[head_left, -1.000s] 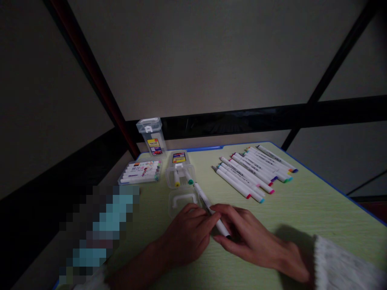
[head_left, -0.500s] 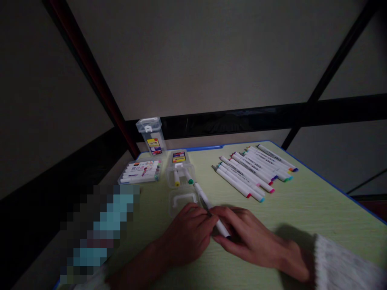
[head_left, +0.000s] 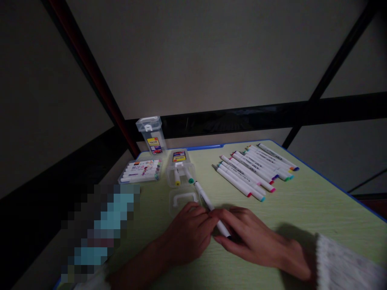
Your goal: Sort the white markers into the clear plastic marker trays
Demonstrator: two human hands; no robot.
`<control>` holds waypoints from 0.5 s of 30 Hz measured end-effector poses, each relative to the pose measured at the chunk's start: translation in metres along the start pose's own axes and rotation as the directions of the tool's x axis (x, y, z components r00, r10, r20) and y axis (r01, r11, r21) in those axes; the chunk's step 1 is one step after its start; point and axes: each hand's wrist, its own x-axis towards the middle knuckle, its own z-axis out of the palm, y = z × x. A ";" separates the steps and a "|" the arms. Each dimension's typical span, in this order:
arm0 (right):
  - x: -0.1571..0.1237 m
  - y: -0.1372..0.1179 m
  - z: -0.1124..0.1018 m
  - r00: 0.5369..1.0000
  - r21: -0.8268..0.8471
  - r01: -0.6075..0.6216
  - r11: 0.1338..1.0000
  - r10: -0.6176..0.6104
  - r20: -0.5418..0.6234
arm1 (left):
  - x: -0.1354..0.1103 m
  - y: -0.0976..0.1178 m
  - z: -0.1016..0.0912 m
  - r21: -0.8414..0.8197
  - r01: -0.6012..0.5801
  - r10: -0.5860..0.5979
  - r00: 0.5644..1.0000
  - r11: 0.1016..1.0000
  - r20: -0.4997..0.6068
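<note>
Both my hands pinch one white marker (head_left: 203,195) low over the pale green table (head_left: 302,209). My left hand (head_left: 187,235) grips its middle with curled fingers. My right hand (head_left: 250,237) holds the near, dark-tipped end between thumb and fingers. The marker's far end points up-left toward a clear open box (head_left: 179,173) lying on its side, with two markers poking out of it. A clear lid (head_left: 183,200) lies just beyond my left fingers.
A row of several white markers with coloured caps (head_left: 255,171) lies at the back right. A flat pack of markers (head_left: 140,171) and an upright clear case (head_left: 151,135) stand at the back left. A blurred patch covers the lower left. The table's blue edge runs along the right.
Almost nothing has moved. My fingers have shifted slightly along the marker, and the view has drifted a little.
</note>
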 end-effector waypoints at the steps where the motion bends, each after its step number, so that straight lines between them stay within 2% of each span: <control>1: 0.000 0.000 0.000 1.000 -0.003 0.002 1.000 -0.002 0.000 | 0.000 0.000 0.000 -0.001 -0.002 0.002 1.000 1.000 -0.005; 15: 0.000 0.000 -0.002 0.999 0.002 -0.016 1.000 0.016 0.048 | 0.001 0.000 0.001 0.006 -0.013 0.013 0.999 1.000 -0.040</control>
